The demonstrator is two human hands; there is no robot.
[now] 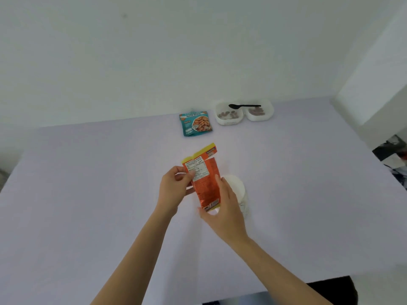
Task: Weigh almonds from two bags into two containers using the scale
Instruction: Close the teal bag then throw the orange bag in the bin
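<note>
While two hands (pixel 174 190) (pixel 224 208) hold one orange bag (pixel 206 183), one teal bag (pixel 196 123) lies apart.

plain room, prob home | white walls (pixel 154 51) | cloth-covered table (pixel 88 194)

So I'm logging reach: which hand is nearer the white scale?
Right. The right hand grips the orange bag directly beside the white scale, overlapping it; the left hand holds the bag's far side.

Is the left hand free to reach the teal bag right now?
Probably not yet: the left hand and right hand both grip the orange bag. The path to the teal bag looks open.
</note>
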